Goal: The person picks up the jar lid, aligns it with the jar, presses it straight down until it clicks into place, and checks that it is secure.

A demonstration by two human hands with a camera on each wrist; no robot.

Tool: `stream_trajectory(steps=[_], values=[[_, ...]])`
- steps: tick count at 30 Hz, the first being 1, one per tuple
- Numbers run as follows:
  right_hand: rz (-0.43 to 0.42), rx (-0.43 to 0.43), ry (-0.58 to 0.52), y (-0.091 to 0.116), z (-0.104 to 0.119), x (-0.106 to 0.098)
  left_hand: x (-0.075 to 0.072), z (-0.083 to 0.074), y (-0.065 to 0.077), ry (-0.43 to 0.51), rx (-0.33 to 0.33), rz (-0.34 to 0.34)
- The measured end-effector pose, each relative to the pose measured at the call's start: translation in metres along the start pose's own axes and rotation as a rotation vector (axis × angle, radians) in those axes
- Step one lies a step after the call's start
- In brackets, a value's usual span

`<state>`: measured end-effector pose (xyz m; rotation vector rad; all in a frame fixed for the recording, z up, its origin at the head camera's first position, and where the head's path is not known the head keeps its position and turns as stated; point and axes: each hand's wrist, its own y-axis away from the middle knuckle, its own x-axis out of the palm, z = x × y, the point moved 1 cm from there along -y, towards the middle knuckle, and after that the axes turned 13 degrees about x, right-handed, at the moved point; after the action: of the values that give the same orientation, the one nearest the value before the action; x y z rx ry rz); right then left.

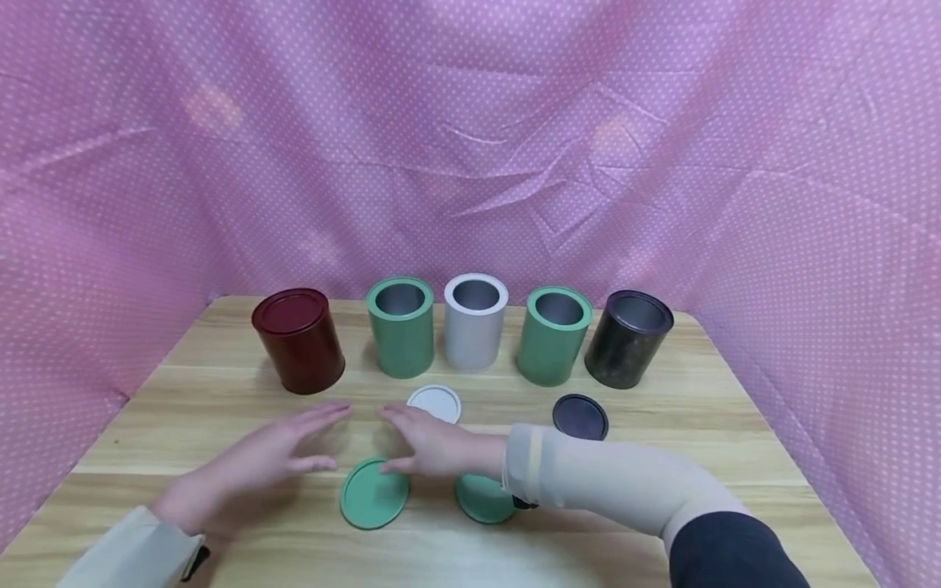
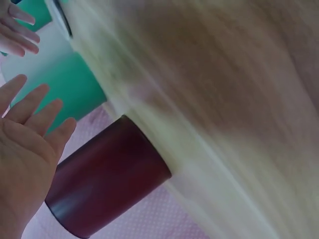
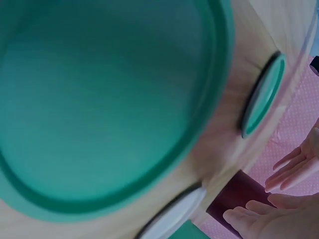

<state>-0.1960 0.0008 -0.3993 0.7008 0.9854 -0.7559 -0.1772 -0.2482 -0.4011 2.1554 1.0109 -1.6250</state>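
My left hand (image 1: pixel 272 453) hovers over the table in front of the dark red can (image 1: pixel 307 351), fingers extended and holding nothing. Facing it, my right hand (image 1: pixel 437 441) is stretched across from the right, fingers spread and nothing held. Its thumb overlaps the edge of a green lid (image 1: pixel 371 498) in the head view, and its fingers partly cover the white lid (image 1: pixel 432 402). Under the right forearm lies a second green lid (image 1: pixel 483 500), partly hidden by the wrist; it looms large in the right wrist view. The dark red can has its lid on.
Along the back stand an open green can (image 1: pixel 404 343), an open white can (image 1: pixel 474 339), another open green can (image 1: pixel 547 351) and an open black can (image 1: pixel 623 351). A black lid (image 1: pixel 581 418) lies beyond the right sleeve. Pink dotted cloth (image 1: pixel 470 163) surrounds the wooden table (image 1: pixel 184 400).
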Motion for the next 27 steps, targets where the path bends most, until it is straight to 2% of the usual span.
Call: stream_trajectory(steps=[9, 18, 27], values=[[0.045, 0.002, 0.006, 0.007, -0.005, 0.011, 0.010, -0.001, 0.001, 0.014, 0.048, 0.080], [0.094, 0.027, -0.018, 0.009, -0.010, 0.018, 0.019, 0.000, 0.000, 0.066, 0.053, 0.127], [0.115, -0.026, 0.017, 0.013, -0.013, 0.020, 0.022, 0.000, 0.000, 0.109, 0.045, 0.195]])
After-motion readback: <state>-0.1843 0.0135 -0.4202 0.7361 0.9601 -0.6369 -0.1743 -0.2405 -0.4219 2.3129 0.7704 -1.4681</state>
